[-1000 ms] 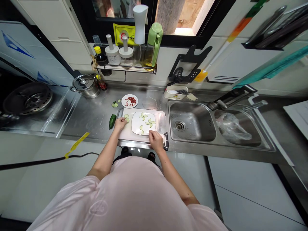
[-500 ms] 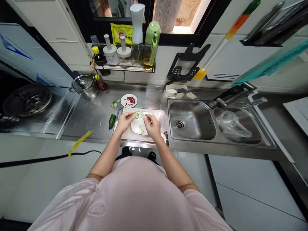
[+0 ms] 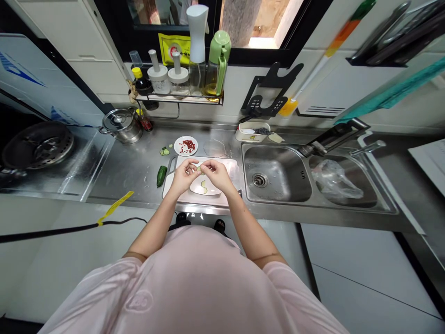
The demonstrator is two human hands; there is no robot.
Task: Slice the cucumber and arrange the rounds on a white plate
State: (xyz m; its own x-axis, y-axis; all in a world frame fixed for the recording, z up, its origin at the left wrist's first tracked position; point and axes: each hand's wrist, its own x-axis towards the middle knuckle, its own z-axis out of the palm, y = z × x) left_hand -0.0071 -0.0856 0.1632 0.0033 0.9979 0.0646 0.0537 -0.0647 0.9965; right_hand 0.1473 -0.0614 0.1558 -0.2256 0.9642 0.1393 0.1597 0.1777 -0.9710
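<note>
Pinching one cucumber slice, two hands

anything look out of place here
A few green scraps, apparently cucumber, lie loose on the steel counter, off both the cutting board and the small round plate. A crumpled plastic bag, seemingly discarded, sits in the right-hand sink basin.

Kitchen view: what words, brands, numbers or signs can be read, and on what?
None can be read.
Yellow packet behind the jars: printing too blurred.
Yellow tag on the cable: marks too small.
Shirt emblem: raised marks, unclear.
Small bottle beside the pot: label too small.
Panel at left: striped blue shapes, no legible letters.
Container by the sink: print too small.
</note>
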